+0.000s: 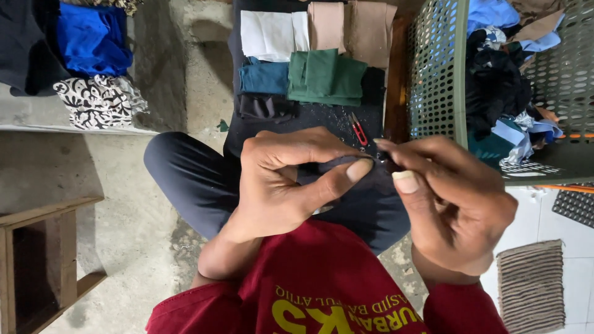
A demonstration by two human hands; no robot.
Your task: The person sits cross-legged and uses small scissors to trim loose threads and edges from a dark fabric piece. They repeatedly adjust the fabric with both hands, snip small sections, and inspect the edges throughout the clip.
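My left hand (284, 179) and my right hand (455, 198) are close together over my lap, both pinching a small dark grey piece of cloth (346, 170). The left thumb presses along its top edge. My right fingertips pinch its right end, where something small and dark sits; I cannot tell what it is. Just beyond the hands, a small red thread snipper (358, 128) lies on a dark cloth-covered board (322, 117).
Folded cloth pieces lie at the board's far end: white (267, 34), beige (349, 26), green (326, 75), teal (264, 77), dark (263, 106). A green plastic basket (436, 74) full of fabric scraps stands on the right. Blue and patterned cloth (96, 99) sit far left, a wooden stool (43, 260) near left.
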